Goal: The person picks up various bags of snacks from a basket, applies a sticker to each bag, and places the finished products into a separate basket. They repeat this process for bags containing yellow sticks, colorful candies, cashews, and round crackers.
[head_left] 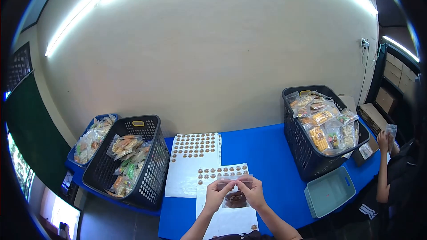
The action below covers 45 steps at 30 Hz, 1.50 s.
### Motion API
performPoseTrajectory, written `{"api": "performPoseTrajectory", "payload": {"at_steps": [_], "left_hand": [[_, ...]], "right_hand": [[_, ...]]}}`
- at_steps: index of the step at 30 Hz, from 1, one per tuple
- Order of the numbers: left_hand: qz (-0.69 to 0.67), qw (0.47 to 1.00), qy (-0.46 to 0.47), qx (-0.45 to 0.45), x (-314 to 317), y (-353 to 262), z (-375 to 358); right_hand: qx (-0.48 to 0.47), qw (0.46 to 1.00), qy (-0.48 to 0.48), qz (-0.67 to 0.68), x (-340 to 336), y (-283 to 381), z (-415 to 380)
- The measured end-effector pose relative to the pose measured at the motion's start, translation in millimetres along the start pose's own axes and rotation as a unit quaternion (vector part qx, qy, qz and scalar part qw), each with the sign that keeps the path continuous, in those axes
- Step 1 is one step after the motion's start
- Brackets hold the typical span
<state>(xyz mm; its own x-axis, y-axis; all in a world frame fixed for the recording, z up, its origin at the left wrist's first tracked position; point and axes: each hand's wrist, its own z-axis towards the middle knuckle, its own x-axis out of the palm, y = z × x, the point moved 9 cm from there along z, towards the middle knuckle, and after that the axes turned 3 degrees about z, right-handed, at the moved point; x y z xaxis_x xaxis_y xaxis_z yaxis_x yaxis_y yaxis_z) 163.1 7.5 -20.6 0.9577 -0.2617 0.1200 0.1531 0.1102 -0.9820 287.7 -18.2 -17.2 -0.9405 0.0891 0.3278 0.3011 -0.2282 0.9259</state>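
Note:
Both hands meet over the sticker sheets at the front of the blue table. My left hand (pixel 217 193) pinches the top edge of a clear plastic bag (pixel 235 199) with dark brown contents. On the same edge, close beside it, my right hand (pixel 251 190) is pinched too. The bag hangs below the fingertips, and a round mark shows on its front. Under the hands lies a white sheet (pixel 209 230) with rows of round brown stickers. A second sticker sheet (pixel 181 178) lies behind it to the left.
Black baskets of packed bags stand at left (pixel 154 164) and right (pixel 291 138), with a blue basket (pixel 72 154) at far left. A grey-green tray (pixel 329 193) sits at the right edge. Beyond it, a person's hand (pixel 383 141) holds a bag.

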Motion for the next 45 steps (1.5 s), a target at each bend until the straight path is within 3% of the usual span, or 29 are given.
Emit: {"api": "performPoseTrajectory", "payload": {"at_steps": [3,6,10,22,25,28,30,31,32,35,38,39,43,45], "left_hand": [[0.129,0.986,-0.055,0.090,-6.5,-24.4,-5.0],[0.206,0.953,-0.106,0.195,-13.3,-60.8,-14.9],[0.233,0.941,-0.111,0.219,-22.9,-85.0,-19.2],[0.008,0.990,-0.068,0.122,-47.7,-45.4,-11.2],[0.047,0.996,-0.020,0.078,-37.5,-36.4,-8.2],[-0.057,0.983,-0.156,0.083,-40.0,-39.3,-18.0],[0.063,0.991,-0.071,0.096,-16.1,-23.4,-22.9],[0.112,0.988,-0.029,0.106,2.3,-21.6,-24.2],[0.161,0.980,0.013,0.113,18.1,-20.4,-26.2],[-0.010,0.996,0.072,0.049,29.6,-6.3,-20.3],[-0.050,0.995,0.082,0.036,29.7,-18.4,-20.8],[-0.009,0.996,0.056,0.066,21.3,-10.0,-17.8],[-0.015,1.000,-0.011,0.024,6.5,4.5,-18.7],[-0.016,1.000,-0.001,0.003,3.6,12.0,-18.7]], "right_hand": [[-0.005,1.000,-0.005,-0.020,-6.9,0.0,2.2],[-0.147,0.983,0.004,-0.109,-3.3,42.2,3.0],[-0.131,0.990,0.012,-0.060,-7.2,44.1,8.2],[-0.112,0.988,0.101,-0.031,24.1,46.1,-9.5],[-0.088,0.996,0.005,-0.002,3.0,39.7,-3.1],[-0.080,0.992,-0.092,-0.019,-24.9,22.4,-1.0],[-0.079,0.986,-0.129,-0.076,-32.0,14.5,-7.7],[-0.015,0.990,-0.127,-0.051,-25.4,3.7,-14.3],[-0.030,0.994,-0.102,0.004,-12.1,5.3,-18.6],[-0.058,0.996,-0.022,-0.057,7.6,1.5,-22.7],[-0.121,0.973,-0.015,-0.194,4.8,1.7,-19.2],[-0.103,0.976,0.015,-0.189,2.2,-8.6,-15.3],[-0.098,0.982,-0.077,-0.144,-14.2,-5.3,-8.1],[-0.033,0.989,-0.038,-0.142,-18.7,-17.7,1.4]]}}
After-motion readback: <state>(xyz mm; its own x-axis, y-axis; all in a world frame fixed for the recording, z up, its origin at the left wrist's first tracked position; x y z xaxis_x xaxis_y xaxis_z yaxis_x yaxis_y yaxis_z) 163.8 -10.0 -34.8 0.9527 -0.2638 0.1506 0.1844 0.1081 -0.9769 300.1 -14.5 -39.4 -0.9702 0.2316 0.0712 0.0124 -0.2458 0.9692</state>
